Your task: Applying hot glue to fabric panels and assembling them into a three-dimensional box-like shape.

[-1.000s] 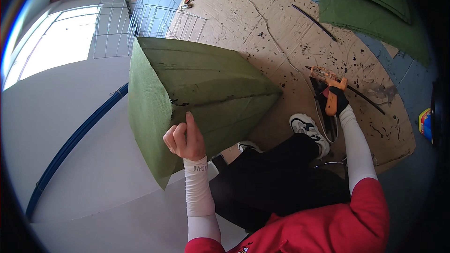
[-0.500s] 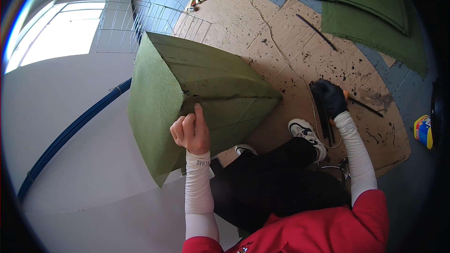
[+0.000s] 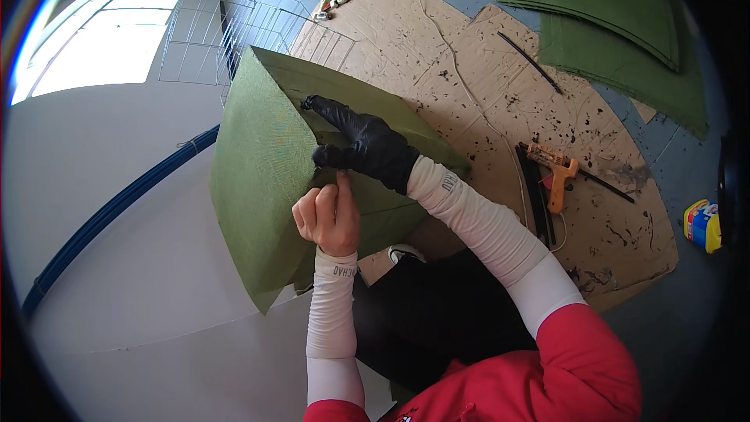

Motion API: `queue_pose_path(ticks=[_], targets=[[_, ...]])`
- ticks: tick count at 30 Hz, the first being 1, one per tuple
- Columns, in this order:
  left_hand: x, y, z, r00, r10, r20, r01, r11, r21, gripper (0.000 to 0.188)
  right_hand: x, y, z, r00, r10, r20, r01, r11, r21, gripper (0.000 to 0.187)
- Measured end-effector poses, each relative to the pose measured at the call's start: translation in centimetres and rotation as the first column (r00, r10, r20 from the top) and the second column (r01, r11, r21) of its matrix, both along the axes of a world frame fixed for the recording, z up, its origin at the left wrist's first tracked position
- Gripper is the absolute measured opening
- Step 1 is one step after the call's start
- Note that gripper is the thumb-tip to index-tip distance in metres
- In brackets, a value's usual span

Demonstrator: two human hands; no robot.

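A folded green panel [image 3: 254,164], pointed like a boat's bow, stands in front of me with a dark-smeared seam on its right side. My left hand [image 3: 332,219], bare, is at its near seam with fingers curled and the index finger pressed to the panel; the thumb is hidden. Just above it, my right hand [image 3: 363,144] in a black glove reaches over the panel. Its index finger and thumb are spread apart along the panel's edge, with nothing visible between them. An orange glue gun [image 3: 556,176] lies on the cardboard to my right.
Dark-spotted cardboard [image 3: 437,55] covers the floor, with black sticks [image 3: 535,195] and a cord on it. Stacked green sheets [image 3: 586,8] lie at far right. A wire rack [image 3: 266,19] stands behind the panel; a yellow-blue container [image 3: 703,227] stands at right.
My right hand has let go of the glue gun on the cardboard and moved left to the panel's edge, its fingers spreading. My left hand has stayed near the seam.
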State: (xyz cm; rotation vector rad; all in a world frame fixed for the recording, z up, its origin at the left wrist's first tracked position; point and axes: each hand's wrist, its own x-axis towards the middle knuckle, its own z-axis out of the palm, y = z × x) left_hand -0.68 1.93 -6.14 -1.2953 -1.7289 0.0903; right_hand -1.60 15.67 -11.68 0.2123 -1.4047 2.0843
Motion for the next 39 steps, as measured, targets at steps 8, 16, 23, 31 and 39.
queue_pose_path(ticks=[8, 16, 23, 31, 39], targets=[[-0.1, -0.3, 0.3, 0.999, 0.0, 0.033, 0.0, 1.0, 0.02, 0.019, 0.3, 1.6, 0.5, 0.992, 0.118, -0.034, -0.115, 0.99, 0.086, 0.063], [0.0, -0.3, 0.2, 0.999, -0.021, 0.048, 0.02, 0.999, 0.025, 0.021, -0.4, 1.1, -2.3, 0.967, 0.226, -0.118, -0.232, 0.972, -0.045, 0.06], [-0.1, -0.2, 0.2, 0.999, -0.008, 0.049, 0.007, 0.999, 0.032, 0.02, -0.4, 0.3, -1.0, 0.99, -0.099, -0.1, 0.068, 0.958, -0.28, 0.046], [0.3, 0.3, 0.3, 0.995, -0.021, 0.099, 0.019, 1.0, 0.024, 0.016, -2.3, 0.4, 4.2, 0.872, -0.475, -0.12, 0.489, 0.845, 0.216, 0.041], [0.1, -0.1, 0.1, 0.997, -0.011, 0.071, 0.008, 0.999, 0.038, 0.02, -1.8, 0.1, 4.9, 0.988, -0.052, 0.146, 0.05, 0.999, 0.018, 0.038]])
